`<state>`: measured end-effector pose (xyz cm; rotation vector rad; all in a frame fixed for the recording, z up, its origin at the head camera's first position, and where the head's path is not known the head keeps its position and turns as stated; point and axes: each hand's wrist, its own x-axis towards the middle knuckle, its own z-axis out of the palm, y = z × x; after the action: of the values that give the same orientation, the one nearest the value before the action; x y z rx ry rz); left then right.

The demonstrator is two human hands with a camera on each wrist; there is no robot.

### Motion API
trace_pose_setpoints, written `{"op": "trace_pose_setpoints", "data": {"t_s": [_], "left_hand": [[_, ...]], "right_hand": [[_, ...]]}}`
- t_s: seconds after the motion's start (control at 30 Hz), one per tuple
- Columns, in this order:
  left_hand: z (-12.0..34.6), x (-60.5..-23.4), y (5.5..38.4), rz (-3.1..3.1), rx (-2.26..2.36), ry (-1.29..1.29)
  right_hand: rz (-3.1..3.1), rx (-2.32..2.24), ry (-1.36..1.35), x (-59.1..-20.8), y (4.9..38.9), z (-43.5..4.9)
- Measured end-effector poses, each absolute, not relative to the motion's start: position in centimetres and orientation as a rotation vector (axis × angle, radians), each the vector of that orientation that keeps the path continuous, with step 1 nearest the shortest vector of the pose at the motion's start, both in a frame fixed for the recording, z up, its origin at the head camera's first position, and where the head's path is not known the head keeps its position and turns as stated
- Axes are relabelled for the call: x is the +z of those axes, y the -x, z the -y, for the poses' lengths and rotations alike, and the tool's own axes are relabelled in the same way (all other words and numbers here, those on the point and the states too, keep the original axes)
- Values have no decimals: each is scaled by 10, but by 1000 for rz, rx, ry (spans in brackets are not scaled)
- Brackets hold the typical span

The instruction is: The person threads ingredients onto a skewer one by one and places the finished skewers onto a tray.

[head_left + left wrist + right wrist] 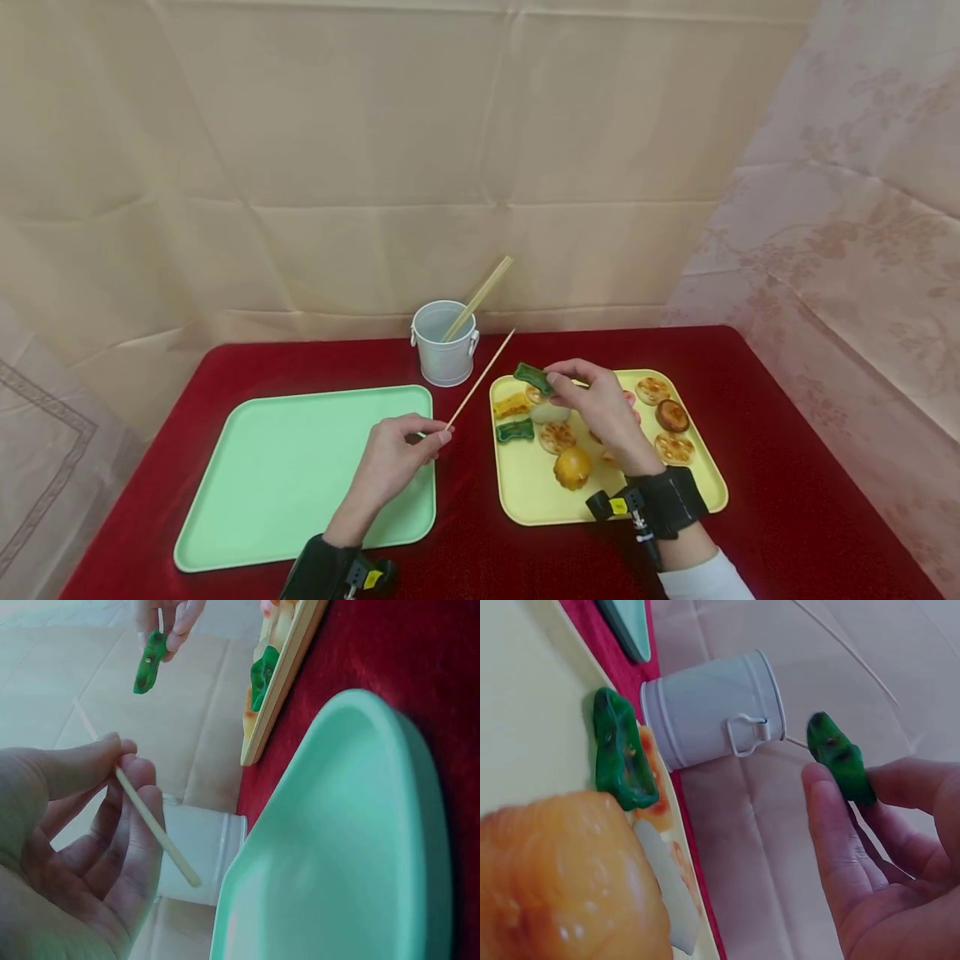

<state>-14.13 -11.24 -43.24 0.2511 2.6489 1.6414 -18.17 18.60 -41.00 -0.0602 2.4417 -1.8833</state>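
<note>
My left hand [401, 457] pinches a thin wooden skewer [483, 373] between thumb and fingers, over the right edge of the green tray [300, 475]. The skewer's tip slants up and to the right; its blunt lower end [187, 874] shows in the left wrist view. With thumb and fingertips, my right hand [600, 404] holds a green pepper piece [531, 377] above the yellow tray [525, 500]. The skewer tip and the pepper piece are apart. A second green pepper piece [622, 754] lies on the yellow tray.
Behind the trays stands a white metal bucket [444, 358] with several skewers [480, 296]. Play food fills the yellow tray, including a round golden-orange piece [572, 468], a brown mushroom-like cap [672, 416] and browned slices [674, 448]. A red cloth [480, 542] covers the table.
</note>
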Motion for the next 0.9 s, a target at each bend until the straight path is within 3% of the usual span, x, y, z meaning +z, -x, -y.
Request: {"op": "trace_pose_setpoints", "data": {"t_s": [0.9], "left_hand": [[115, -432, 138, -2617, 1393, -336]], "right_hand": [[-2114, -2273, -59, -408, 183, -184]]}}
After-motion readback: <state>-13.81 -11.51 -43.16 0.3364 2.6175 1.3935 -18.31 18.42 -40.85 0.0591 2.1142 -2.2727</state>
